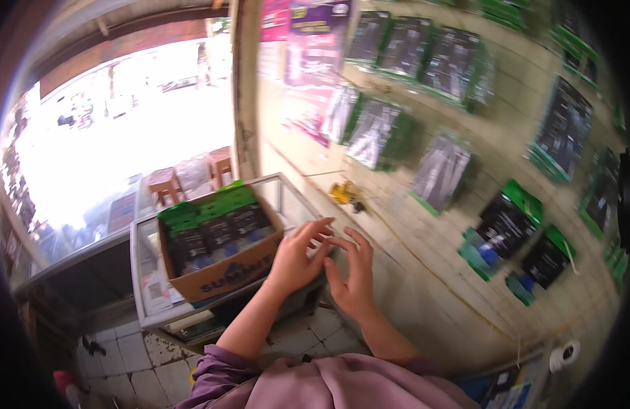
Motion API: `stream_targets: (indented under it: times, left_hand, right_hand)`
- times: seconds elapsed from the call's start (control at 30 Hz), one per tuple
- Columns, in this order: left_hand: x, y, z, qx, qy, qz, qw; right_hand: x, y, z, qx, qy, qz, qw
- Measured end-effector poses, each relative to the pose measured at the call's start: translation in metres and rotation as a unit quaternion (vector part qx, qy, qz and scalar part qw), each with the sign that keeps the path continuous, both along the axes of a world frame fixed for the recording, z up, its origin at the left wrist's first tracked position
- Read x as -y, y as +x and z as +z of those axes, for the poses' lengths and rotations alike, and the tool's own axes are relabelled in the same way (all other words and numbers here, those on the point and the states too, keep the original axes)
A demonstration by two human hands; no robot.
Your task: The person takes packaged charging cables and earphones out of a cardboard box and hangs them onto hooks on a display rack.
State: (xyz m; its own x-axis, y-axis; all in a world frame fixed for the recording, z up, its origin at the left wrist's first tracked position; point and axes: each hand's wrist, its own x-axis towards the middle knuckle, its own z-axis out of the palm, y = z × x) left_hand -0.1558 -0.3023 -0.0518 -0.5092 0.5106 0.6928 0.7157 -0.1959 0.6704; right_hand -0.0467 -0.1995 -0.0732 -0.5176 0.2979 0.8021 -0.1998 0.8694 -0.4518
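Observation:
My left hand (300,256) is raised beside the right end of a cardboard box (223,276), its fingers loosely bent and apart. Close against it, my right hand (354,276) has its thumb and fingers spread, and I see nothing in either hand. Whether the fingertips touch each other I cannot tell. Inside the box stand several black packets with green tops (219,235). The box sits on a glass display case (143,273) with a metal frame.
Packs in clear plastic (441,170) hang in rows on the pale wall at the right. Posters (315,61) cover the wall by the bright opening. Two wooden stools (165,184) stand beyond the case. A yellow item (341,192) is at the wall, and a white roll (564,355) at lower right.

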Motion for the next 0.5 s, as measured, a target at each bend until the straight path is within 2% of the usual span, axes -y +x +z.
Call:
stream_targets:
  times: [0.1, 0.17, 0.2, 0.23, 0.3, 0.37, 0.4, 0.43, 0.5]
  left_hand:
    - [0.062, -0.063, -0.017, -0.016, -0.054, 0.184, 0.981]
    - [0.105, -0.096, -0.033, -0.029, -0.135, 0.304, 0.943]
    - [0.123, -0.11, -0.045, -0.04, -0.193, 0.373, 0.907]
    - [0.137, -0.122, -0.055, -0.039, -0.197, 0.382, 0.902]
    - [0.159, -0.146, -0.068, 0.142, -0.279, 0.377, 0.871]
    - [0.167, -0.158, -0.076, 0.139, -0.292, 0.364, 0.873]
    - [0.169, -0.166, -0.09, 0.148, -0.336, 0.349, 0.862]
    - [0.169, -0.168, -0.092, 0.157, -0.38, 0.332, 0.849]
    - [0.164, -0.175, -0.101, 0.165, -0.446, 0.286, 0.832]
  right_hand:
    - [0.022, -0.083, -0.014, 0.035, -0.009, 0.118, 0.992]
    - [0.039, -0.139, -0.025, 0.102, -0.008, 0.162, 0.981]
    - [0.041, -0.169, -0.037, 0.122, 0.031, 0.149, 0.981]
    - [0.042, -0.198, -0.05, 0.121, 0.029, 0.16, 0.979]
    - [0.043, -0.248, -0.069, 0.298, 0.013, 0.128, 0.946]
    - [0.04, -0.268, -0.07, 0.417, 0.015, 0.107, 0.902]
    - [0.041, -0.282, -0.071, 0.479, 0.012, 0.083, 0.874]
    - [0.041, -0.293, -0.079, 0.479, 0.012, 0.086, 0.873]
    - [0.045, -0.307, -0.091, 0.53, 0.096, 0.004, 0.842]
